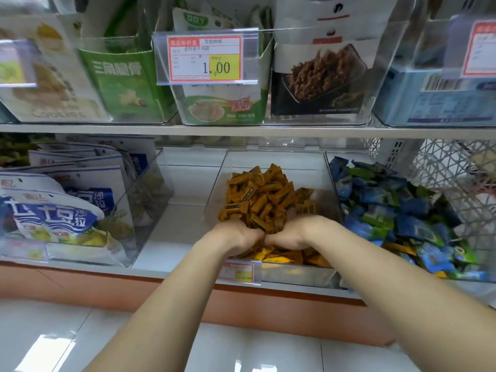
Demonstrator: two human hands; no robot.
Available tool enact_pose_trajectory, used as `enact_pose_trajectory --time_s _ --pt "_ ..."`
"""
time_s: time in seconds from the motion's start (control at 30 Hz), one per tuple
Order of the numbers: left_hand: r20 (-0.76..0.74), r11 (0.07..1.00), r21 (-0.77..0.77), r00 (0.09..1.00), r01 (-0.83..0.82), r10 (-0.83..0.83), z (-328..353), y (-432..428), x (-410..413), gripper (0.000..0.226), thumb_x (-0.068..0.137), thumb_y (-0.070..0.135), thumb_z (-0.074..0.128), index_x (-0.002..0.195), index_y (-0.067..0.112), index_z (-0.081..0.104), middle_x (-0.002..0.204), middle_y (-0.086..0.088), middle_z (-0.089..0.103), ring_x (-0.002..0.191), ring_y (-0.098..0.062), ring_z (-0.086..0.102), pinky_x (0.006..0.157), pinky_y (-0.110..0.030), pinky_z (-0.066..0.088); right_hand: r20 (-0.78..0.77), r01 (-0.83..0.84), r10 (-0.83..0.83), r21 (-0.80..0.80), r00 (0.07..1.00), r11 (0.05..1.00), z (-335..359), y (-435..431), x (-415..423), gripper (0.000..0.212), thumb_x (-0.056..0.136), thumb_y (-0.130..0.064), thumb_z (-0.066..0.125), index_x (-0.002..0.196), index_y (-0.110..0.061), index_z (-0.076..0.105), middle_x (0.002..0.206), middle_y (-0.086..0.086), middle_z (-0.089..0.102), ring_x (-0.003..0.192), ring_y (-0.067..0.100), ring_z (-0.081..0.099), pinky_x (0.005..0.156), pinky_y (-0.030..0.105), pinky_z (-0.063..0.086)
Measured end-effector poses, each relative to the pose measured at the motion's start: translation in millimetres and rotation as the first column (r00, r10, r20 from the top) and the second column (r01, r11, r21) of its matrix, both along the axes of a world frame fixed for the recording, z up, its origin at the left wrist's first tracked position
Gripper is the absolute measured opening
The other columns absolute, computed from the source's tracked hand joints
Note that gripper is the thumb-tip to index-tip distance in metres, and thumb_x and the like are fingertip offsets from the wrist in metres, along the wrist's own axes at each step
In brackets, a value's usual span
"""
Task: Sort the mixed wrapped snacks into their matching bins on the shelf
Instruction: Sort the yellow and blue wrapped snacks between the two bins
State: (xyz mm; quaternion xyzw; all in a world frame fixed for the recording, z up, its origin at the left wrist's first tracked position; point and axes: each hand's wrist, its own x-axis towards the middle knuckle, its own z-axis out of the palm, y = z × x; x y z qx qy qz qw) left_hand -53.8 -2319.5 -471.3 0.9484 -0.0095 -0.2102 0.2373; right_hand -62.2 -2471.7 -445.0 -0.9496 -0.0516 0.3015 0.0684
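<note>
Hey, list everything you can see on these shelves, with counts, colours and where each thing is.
orange snacks: a heap, orange, lifted over the middle bin
middle bin: one, clear, lower shelf centre
blue and green snacks: many, blue and green, lower right bin
blue-white bags: several, blue and white, lower left bin
price tag: one, red and yellow, upper shelf centre
green packs: at least two, green, upper shelf
left hand: one, holds the heap
right hand: one, holds the heap

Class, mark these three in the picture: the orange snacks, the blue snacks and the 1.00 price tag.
orange snacks (pixel 257 194): head view, middle of the heap.
blue snacks (pixel 386 210): head view, middle of the pile in the right bin.
price tag (pixel 205 59): head view, centre of its printed card.
</note>
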Motion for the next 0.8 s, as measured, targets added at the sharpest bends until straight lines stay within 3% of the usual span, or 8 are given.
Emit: enact_pose_trajectory --time_s 0.1,0.23,0.4,0.53,0.63,0.7,0.8 --pt "-0.114 0.999 -0.044 0.993 -0.012 0.007 -8 -2 4 0.071 0.088 0.070 0.045 0.140 0.022 0.054 0.142 -0.011 0.055 0.124 -0.031 0.053 0.101 -0.036 0.042 -0.020 0.094 -0.092 0.102 0.996 0.990 -5 -3 -2 0.079 0.096 -0.060 0.040 0.157 -0.016 0.014 0.158 0.011 0.032 0.138 0.032 0.038 0.106 0.034 0.033" --pt "-0.170 0.993 -0.112 0.985 -0.033 0.014 -2 -5 4 0.060 0.094 0.061 0.041 0.135 0.021 0.058 0.135 -0.009 0.059 0.120 -0.028 0.055 0.106 -0.039 0.040 -0.101 0.366 -0.353 0.326 0.930 0.872 -19 -13 1 0.097 0.088 -0.060 0.057 0.157 -0.018 0.004 0.153 0.012 0.039 0.135 0.031 0.042 0.101 0.033 0.035" --pt "-0.255 0.924 -0.356 0.966 -0.142 0.051 6 -9 1 0.055 0.102 0.051 0.034 0.144 0.019 0.049 0.139 -0.010 0.058 0.125 -0.028 0.055 0.113 -0.038 0.036 -0.128 0.518 -0.542 0.533 0.831 0.669 -36 -14 -1 0.091 0.081 -0.062 0.061 0.153 -0.020 0.023 0.129 0.003 0.056 0.112 0.023 0.055 0.081 0.027 0.042" --pt "-0.288 0.842 -0.490 0.953 -0.226 0.088 7 -12 0 0.055 0.100 0.057 0.036 0.141 0.025 0.053 0.132 -0.010 0.064 0.117 -0.029 0.062 0.106 -0.039 0.044 -0.276 0.595 -0.582 0.649 0.765 0.474 -40 -13 2 0.056 0.085 -0.059 0.058 0.129 -0.024 0.059 0.119 0.007 0.069 0.107 0.026 0.065 0.098 0.039 0.050" --pt "-0.373 0.790 -0.498 0.911 -0.358 0.177 6 -9 2 0.059 0.089 0.070 0.045 0.122 0.026 0.065 0.104 -0.013 0.075 0.092 -0.032 0.073 0.096 -0.049 0.054 -0.392 0.634 -0.563 0.697 0.728 0.335 -34 -16 5 0.043 0.091 -0.059 0.052 0.105 -0.023 0.071 0.093 0.008 0.077 0.086 0.026 0.074 0.086 0.038 0.057" --pt "-0.443 0.731 -0.529 0.875 -0.431 0.196 7 -4 5 0.064 0.086 0.072 0.047 0.119 0.021 0.067 0.098 -0.015 0.076 0.086 -0.033 0.074 0.089 -0.049 0.057 -0.449 0.659 -0.555 0.705 0.700 0.261 -33 -18 10 0.044 0.090 -0.057 0.054 0.109 -0.020 0.068 0.091 0.011 0.076 0.081 0.029 0.074 0.081 0.039 0.058" --pt "-0.481 0.631 -0.604 0.854 -0.487 0.198 10 1 6 0.064 0.088 0.069 0.045 0.111 0.015 0.071 0.095 -0.017 0.076 0.081 -0.032 0.074 0.075 -0.044 0.060 -0.477 0.676 -0.581 0.714 0.659 0.180 -30 -17 15 0.060 0.086 -0.055 0.061 0.133 -0.019 0.051 0.108 0.017 0.072 0.095 0.036 0.070 0.092 0.051 0.055"
